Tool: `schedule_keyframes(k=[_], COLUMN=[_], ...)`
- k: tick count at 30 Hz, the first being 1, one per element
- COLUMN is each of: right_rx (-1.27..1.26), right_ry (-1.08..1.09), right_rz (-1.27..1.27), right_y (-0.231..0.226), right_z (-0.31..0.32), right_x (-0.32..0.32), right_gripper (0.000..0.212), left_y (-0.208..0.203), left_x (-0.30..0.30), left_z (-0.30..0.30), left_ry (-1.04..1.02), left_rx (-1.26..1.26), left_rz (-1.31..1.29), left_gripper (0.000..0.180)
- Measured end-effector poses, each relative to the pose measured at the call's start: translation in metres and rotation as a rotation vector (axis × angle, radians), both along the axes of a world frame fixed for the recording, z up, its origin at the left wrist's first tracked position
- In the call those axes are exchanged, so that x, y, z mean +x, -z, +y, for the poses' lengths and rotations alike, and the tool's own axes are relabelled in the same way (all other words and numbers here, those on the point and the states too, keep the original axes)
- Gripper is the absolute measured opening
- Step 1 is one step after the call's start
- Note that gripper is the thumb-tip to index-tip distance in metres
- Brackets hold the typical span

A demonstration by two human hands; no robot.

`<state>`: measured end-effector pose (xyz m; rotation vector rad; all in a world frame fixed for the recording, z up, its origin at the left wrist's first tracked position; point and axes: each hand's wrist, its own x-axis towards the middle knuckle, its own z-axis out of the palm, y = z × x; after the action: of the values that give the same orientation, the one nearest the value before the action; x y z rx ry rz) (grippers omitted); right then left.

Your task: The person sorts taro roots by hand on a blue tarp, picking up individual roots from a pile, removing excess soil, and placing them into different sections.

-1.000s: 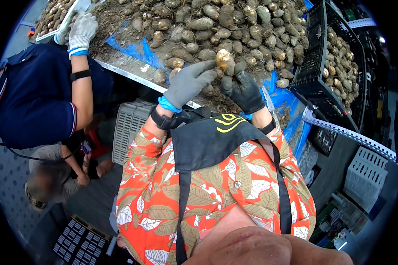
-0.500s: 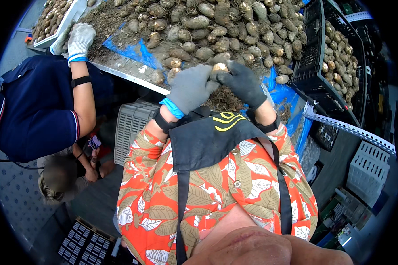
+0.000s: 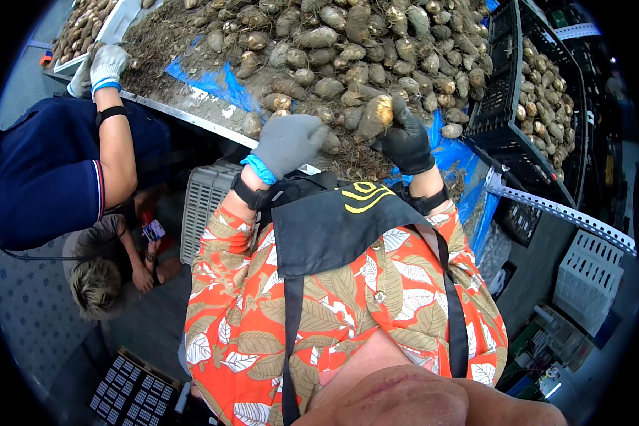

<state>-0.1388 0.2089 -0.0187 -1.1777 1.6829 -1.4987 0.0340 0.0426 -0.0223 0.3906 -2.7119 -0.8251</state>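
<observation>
My right hand (image 3: 408, 140), in a black glove, grips a brown taro (image 3: 373, 119) with a pale orange cut end turned up, above the near edge of the heap. To its left, my left hand (image 3: 291, 144), in a grey glove with a blue cuff, is closed with curled fingers. A brownish lump shows at its fingertips, and I cannot make out whether it is held. The two hands are apart. Beyond them spreads a large heap of taros (image 3: 362, 42) with roots and soil. Loose root trimmings (image 3: 362, 162) lie between my hands.
A black crate (image 3: 508, 92) of taros stands at right, beside blue sheeting (image 3: 440, 145) and a perforated metal rail (image 3: 568, 213). At left, a co-worker's gloved hand (image 3: 108, 67) rests by the table edge. Another person (image 3: 106, 263) sits low, near a grey crate (image 3: 206, 206).
My hands have moved apart; the right has gone right with the taro, the left slightly left and down. The co-worker's hands at left have shifted left.
</observation>
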Motion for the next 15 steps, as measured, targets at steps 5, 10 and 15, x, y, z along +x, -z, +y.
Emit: schedule_keyframes(k=[5,10,15], right_rx=[-0.127,-0.055,0.149], right_ry=[-0.194,-0.259,-0.110], right_rz=[-0.182,-0.200,-0.252], right_y=[-0.007,-0.039,-0.041], right_z=[-0.007,-0.017,-0.016], right_x=[-0.005,0.007,0.010], right_gripper=[0.039,0.058,0.074], left_y=[-0.019,-0.021,-0.028], left_x=[0.000,-0.009,-0.009], left_z=[0.003,0.014,0.020], left_ry=[0.037,0.009,-0.101], left_rx=[0.545,0.879,0.630], left_rz=[0.061,0.026,0.160], left_gripper=[0.022,0.030,0.034])
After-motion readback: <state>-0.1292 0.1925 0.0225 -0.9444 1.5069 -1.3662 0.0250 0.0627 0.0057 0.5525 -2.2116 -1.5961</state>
